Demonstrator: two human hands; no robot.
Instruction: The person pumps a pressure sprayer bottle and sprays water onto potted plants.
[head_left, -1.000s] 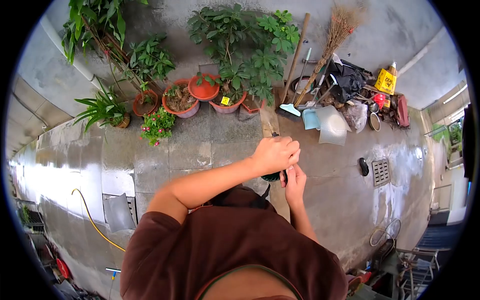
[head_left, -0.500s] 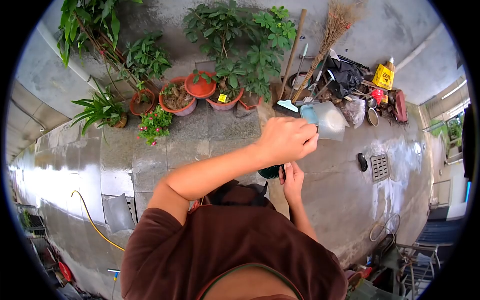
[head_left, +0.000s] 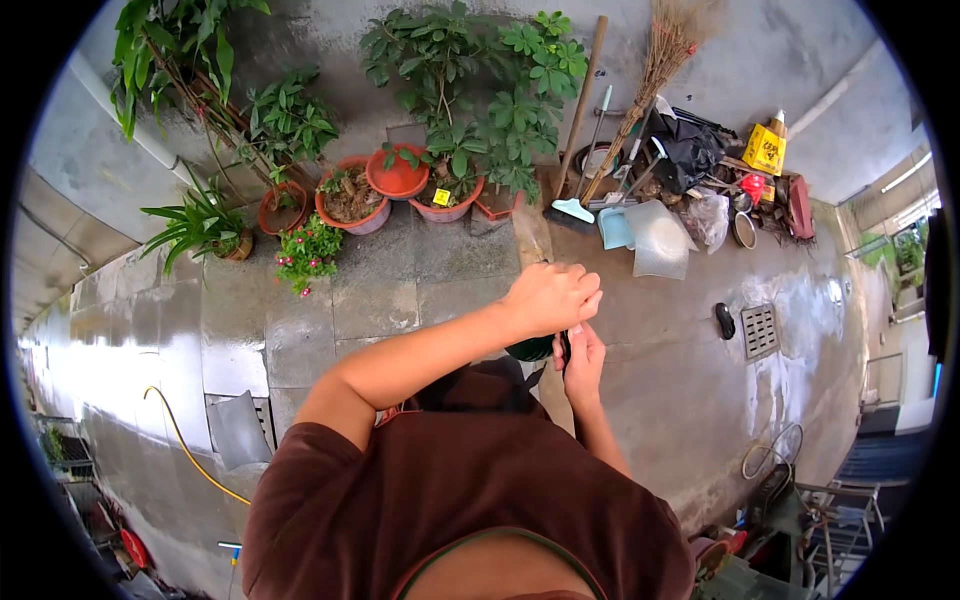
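- Left hand [head_left: 548, 297] is curled in a loose fist over a dark green round thing [head_left: 530, 348], touching it; what its fingers clasp cannot be told
- Right hand [head_left: 583, 357] sits at 4 o'clock of the left, fingers pinched on a thin black item [head_left: 566, 346] beside that green thing
- Potted plants [head_left: 400, 180] stand at 11 o'clock, a broom [head_left: 655, 75] at 1 o'clock

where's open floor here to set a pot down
Bare paving lies between the flowering plant and the left hand, and between the floor drain and the coiled wire. Crowded: the pot row along the wall and the broom pile.
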